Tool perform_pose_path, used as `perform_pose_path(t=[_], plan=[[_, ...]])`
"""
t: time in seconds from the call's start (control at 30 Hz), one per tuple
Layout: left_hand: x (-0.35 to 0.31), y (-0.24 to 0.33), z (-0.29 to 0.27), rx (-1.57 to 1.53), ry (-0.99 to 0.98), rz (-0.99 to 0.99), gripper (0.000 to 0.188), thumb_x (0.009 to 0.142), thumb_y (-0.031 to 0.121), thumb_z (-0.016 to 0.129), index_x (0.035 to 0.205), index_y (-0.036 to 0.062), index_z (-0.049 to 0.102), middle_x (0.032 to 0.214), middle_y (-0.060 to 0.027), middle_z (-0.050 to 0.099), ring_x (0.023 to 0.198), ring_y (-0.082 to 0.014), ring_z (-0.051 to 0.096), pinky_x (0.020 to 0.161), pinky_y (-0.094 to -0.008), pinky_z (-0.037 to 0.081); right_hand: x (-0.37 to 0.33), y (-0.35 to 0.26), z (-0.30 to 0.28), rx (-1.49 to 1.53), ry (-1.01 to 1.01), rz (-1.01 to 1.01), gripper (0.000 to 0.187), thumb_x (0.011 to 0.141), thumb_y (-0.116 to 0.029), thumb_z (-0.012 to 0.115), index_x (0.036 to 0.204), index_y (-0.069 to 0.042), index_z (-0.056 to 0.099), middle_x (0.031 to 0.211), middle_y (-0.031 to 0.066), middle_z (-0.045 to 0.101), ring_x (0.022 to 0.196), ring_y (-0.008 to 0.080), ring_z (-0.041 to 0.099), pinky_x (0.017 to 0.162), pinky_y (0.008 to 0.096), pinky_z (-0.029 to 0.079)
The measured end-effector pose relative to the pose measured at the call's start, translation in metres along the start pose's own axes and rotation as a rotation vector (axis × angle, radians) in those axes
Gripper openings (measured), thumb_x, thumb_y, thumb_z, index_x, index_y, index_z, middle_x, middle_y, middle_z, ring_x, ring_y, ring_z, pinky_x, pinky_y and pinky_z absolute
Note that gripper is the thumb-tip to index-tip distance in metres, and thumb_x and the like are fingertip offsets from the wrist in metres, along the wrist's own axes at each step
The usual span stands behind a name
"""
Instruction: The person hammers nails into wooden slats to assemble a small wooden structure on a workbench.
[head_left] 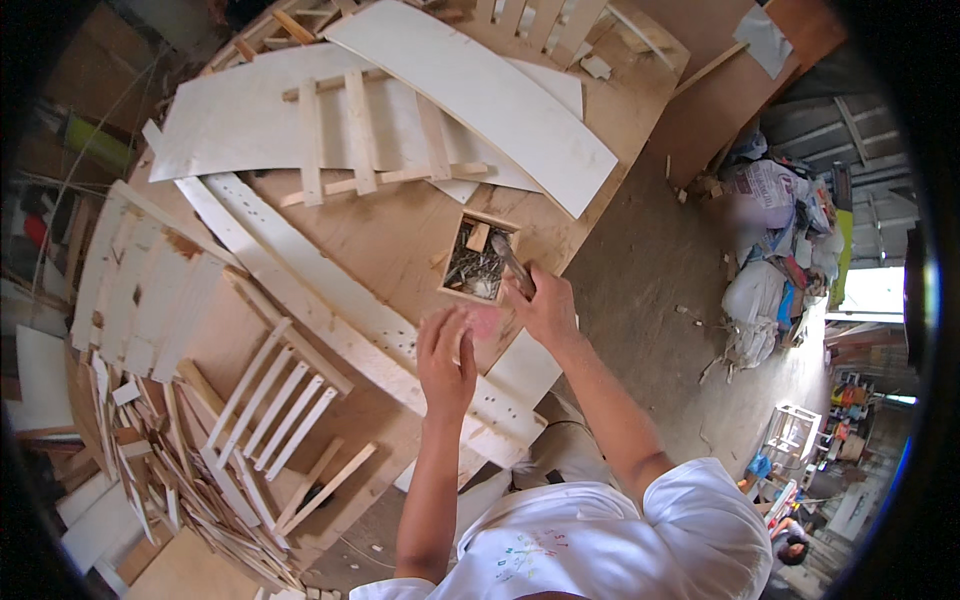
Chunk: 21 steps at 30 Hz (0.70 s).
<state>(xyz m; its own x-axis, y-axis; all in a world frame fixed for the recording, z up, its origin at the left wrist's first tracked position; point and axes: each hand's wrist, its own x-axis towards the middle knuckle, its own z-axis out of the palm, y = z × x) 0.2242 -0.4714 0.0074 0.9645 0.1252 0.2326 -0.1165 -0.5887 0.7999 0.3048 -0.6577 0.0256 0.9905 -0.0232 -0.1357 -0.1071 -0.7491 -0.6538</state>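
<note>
A small square wooden box (449, 270) full of loose nails (475, 268) stands on the workbench, with a little wood block (478, 237) inside at its far side. My right hand (541, 308) is closed around a hammer (514, 266), whose dark end reaches over the box's right side; my fingers hide part of it. Just below the box, my left hand (447, 360) hovers with its fingers apart and slightly curled, and I see nothing held in it. Beside its fingertips lies a pink patch (484, 323), too blurred to name. A long curved white board (340, 305) runs past the left hand.
Slatted wooden frames (360, 130) and curved white panels (480, 95) cover the bench's far part. Another slatted frame (275, 405) and a heap of wood strips (190, 470) are at left. Bags (755, 300) are piled on the floor at right; a person (792, 548) is at lower right.
</note>
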Motion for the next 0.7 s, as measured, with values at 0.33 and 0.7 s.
perform_pose_path(t=[0.33,0.7], plan=[[0.035,-0.007,0.074,0.198,0.215,-0.157,0.038,0.09,0.005,0.079,0.127,0.0127,0.075,0.14,-0.0117,0.062,0.119,-0.0312,0.057,0.1,-0.042,0.05,0.066,0.013,0.0,-0.154,-0.266,-0.165,0.039,0.092,-0.03,0.077,0.118,-0.007,0.058,0.088,0.0184,0.074,0.086,0.043,0.073,0.077,0.0546,0.058],[0.036,-0.004,0.078,0.19,0.257,-0.215,0.033,0.089,0.005,0.08,0.122,0.0119,0.077,0.137,-0.011,0.064,0.122,-0.0311,0.058,0.101,-0.0415,0.051,0.083,0.016,0.003,-0.128,-0.25,-0.122,0.027,0.091,-0.02,0.079,0.106,-0.005,0.062,0.088,0.0161,0.074,0.085,0.0379,0.074,0.073,0.0475,0.057]])
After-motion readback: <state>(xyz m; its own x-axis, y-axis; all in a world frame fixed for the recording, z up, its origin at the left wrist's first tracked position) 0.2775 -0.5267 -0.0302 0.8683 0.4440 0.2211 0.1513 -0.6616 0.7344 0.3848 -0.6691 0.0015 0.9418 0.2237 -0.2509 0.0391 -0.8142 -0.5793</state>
